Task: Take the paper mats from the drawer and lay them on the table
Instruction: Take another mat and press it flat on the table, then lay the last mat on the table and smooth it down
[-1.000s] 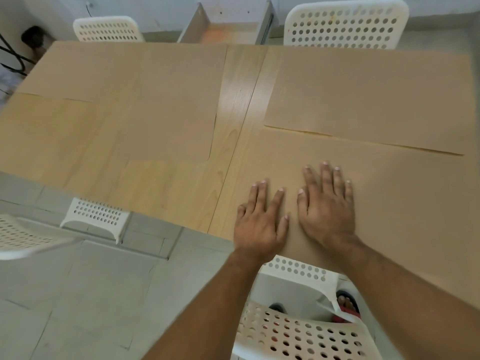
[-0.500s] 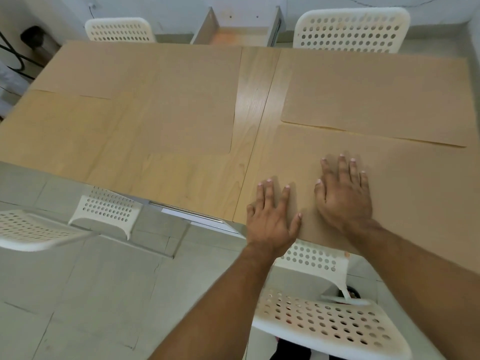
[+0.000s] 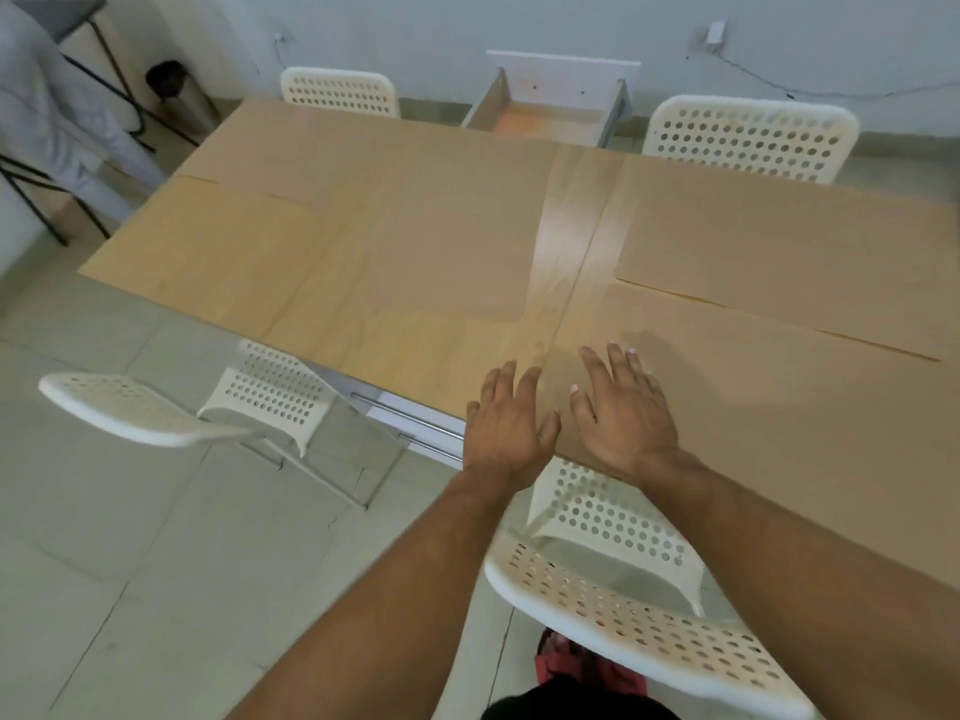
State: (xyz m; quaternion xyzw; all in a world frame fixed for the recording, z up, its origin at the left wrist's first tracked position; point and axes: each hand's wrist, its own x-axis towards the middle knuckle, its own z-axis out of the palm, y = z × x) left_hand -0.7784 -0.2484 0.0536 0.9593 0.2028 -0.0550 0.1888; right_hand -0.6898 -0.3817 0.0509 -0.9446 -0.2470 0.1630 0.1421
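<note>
Three brown paper mats lie flat on the wooden table (image 3: 566, 241): a near right mat (image 3: 769, 407), a far right mat (image 3: 789, 252) and a far left mat (image 3: 405, 210). My left hand (image 3: 506, 428) hovers open at the table's near edge, by the near right mat's left corner. My right hand (image 3: 626, 407) is open over that mat, fingers spread, holding nothing. Beyond the far edge an open drawer (image 3: 550, 119) shows a bare bottom.
White perforated chairs stand around: one below my arms (image 3: 639, 605), one at near left (image 3: 197, 407), two at the far side (image 3: 340, 90) (image 3: 748, 137). Metal rails (image 3: 415, 423) show under the near edge. A dark bin (image 3: 179, 96) stands far left.
Both hands have lifted off the near right mat and drawn back toward the table's near edge. The view has pulled back and shows more of the room.
</note>
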